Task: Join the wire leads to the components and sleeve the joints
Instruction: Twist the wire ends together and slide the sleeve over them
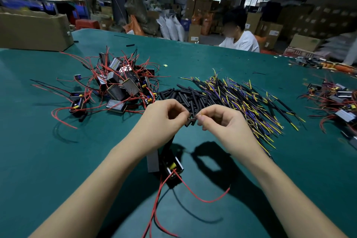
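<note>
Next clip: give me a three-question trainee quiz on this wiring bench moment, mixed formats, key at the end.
1. True or false: the left hand and right hand both pinch small parts above the table.
2. The loose black sleeves lie: A) in the cardboard box, B) between the component pile and the wire leads, C) on the floor.
3. Fill in: the component hanging under the hands trails ___ wires.

Key: 1 true; 2 B; 3 red.

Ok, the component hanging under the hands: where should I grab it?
Probably by its long flat sides, from the left: the component hangs open end toward the camera, red wires trailing out right and down. The grey left face is bare.
</note>
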